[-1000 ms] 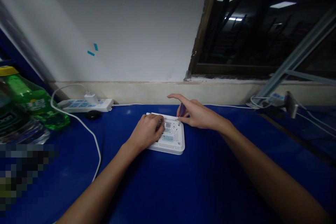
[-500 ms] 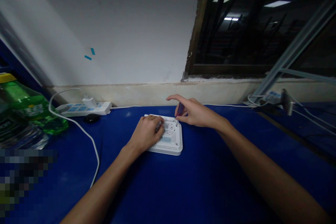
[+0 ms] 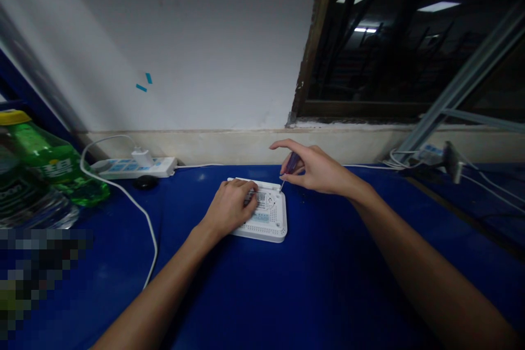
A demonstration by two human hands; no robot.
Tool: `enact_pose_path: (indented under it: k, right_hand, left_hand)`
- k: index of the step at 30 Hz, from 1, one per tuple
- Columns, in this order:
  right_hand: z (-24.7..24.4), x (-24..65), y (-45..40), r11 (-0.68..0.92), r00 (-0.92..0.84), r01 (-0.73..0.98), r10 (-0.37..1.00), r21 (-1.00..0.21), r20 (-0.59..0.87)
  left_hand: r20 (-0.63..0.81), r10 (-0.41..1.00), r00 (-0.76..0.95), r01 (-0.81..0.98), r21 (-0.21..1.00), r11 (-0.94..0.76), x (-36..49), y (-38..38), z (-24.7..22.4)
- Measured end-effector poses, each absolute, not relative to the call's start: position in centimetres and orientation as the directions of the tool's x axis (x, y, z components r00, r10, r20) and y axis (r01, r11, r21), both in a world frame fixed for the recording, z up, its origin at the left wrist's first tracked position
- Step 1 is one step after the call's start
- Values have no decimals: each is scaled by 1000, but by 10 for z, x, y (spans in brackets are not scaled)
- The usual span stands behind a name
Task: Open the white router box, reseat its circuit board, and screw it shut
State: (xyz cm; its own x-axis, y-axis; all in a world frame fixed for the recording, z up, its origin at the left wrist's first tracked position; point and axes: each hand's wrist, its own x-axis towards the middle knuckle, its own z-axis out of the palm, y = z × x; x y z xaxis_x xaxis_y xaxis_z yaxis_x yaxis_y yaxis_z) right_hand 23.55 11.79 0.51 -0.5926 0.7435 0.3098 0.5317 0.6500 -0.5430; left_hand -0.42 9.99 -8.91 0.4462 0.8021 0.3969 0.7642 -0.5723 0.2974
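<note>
A white router (image 3: 262,227), a flat box with vent holes and a label on its upward face, lies on the blue table. My left hand (image 3: 232,205) grips its left side, with curled fingers and thumb over the top. In my right hand (image 3: 314,169) is a screwdriver (image 3: 292,163) with a dark purple handle, pinched between thumb and fingers while the index finger extends above it. The thin metal shaft slants down to the router's far right corner, where the tip seems to meet a hole. Whether a screw sits there cannot be made out.
A power strip (image 3: 164,167) with a plugged-in white charger (image 3: 142,157) lies along the wall, a black mouse-like object (image 3: 146,182) before it. A white cable (image 3: 139,206) curves across the left. Bottles (image 3: 57,161) stand far left; a metal frame (image 3: 435,115) rises at right.
My right hand has risen slightly and moved right, tilting the screwdriver so its shaft now shows. The left hand stays on the router. The whole view has shifted slightly.
</note>
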Motion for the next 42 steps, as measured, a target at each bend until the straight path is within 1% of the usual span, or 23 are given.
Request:
enact_pose_path:
  k: [3,7,10,13,17,19,23,27,31,34,37,42]
  right_hand:
    - [9,239,117,634,-562,533,760,-560,326]
    - [16,243,115,609,-531,511,778,-607,334]
    - [21,247,114,596,-519,486,785,-639,338]
    - [27,258,115,603,-494,509,789,-614,366]
    - [25,282,117,582,-412,581,813,-568,412]
    - [17,294,116,552,-379,576,834,-603,402]
    - [-4,309,115,491,-344,504,869,-710,356]
    - [-19,321,114,470,-296,487,882,-736,367]
    - [-29,339,115,434,-246,555,901,-709,358]
    - [-34,350,115,415,-231,606,908,-678,350]
    - [-35,356,114,411,-217,608,909,-680,355]
    - [-36,356,116,423,-207,585,903,-692,378]
  left_hand:
    - [426,788,445,743,316,-591,-2,99,-87]
    - [505,762,405,675,397,-622,19,97,-82]
    - [511,732,450,607,426,-670,41,103,-79]
    - [472,711,521,565,434,-702,58,116,-78]
    - [370,717,591,578,425,-696,72,134,-77]
    - [347,723,597,587,425,-689,80,139,-77]
    - [305,706,639,573,424,-701,99,146,-76]
    - [227,695,683,598,372,-710,112,153,-72]
    - [165,694,701,652,247,-717,118,162,-68]
    - [121,673,730,651,180,-738,121,167,-68]
    - [79,651,755,635,161,-756,125,169,-69]
    - [46,637,770,621,179,-763,129,171,-73]
